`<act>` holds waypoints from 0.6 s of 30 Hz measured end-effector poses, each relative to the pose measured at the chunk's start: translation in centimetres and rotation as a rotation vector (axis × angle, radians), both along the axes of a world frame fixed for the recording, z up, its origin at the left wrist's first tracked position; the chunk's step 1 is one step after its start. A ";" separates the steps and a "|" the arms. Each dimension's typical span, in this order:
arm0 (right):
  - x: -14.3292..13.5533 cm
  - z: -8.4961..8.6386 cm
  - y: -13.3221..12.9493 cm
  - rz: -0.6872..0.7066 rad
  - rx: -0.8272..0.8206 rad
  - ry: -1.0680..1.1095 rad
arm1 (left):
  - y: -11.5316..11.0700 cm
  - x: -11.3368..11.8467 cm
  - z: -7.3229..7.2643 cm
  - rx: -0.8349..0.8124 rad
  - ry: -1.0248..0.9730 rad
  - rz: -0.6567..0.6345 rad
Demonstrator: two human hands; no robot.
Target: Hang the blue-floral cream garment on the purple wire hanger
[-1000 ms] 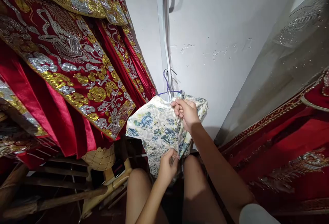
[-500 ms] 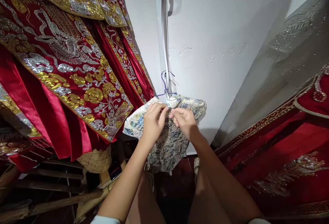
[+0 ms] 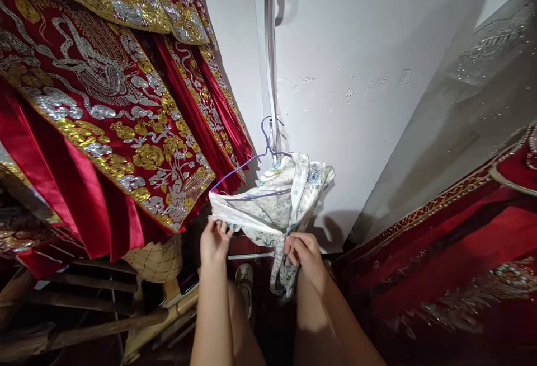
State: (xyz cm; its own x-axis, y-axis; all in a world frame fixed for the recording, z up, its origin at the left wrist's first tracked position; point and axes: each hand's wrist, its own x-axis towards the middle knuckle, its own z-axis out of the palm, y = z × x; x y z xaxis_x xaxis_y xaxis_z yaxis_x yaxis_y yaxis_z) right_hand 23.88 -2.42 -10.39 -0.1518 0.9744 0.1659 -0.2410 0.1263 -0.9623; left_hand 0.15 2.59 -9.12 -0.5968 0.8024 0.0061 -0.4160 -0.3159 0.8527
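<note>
A red embroidered cloth [image 3: 100, 103], cut off at left, hides the upper part of a tan lattice-patterned vessel [image 3: 155, 262], its contents out of sight. Rightward, the left hand [image 3: 215, 241] turns upward, fingers curled at the edge of a floral shirt [image 3: 277, 209]; whether they pinch is unclear. The crumpled shirt hangs mid-view on a purple hanger [image 3: 267, 146]; the right hand [image 3: 306, 254] pinches its bunched front.

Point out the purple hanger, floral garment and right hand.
Purple hanger [image 3: 268, 149], head view: its neck, below the hook.
Floral garment [image 3: 298, 189], head view: pale fold near its middle.
Right hand [image 3: 306, 251], head view: back of the hand.
</note>
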 end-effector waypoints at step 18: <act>3.0 -2.1 0.8 -0.213 -0.075 -0.053 | -6.2 11.7 0.6 0.130 0.303 -0.367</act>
State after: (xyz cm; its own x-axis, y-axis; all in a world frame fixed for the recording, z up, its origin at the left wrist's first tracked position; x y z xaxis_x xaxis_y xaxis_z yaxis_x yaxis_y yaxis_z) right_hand 26.90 -1.60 -12.48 0.0519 0.9947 0.0887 -0.1654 0.0962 -0.9815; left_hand 11.87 -3.63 -8.52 -0.2311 0.9403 0.2500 -0.2587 -0.3070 0.9159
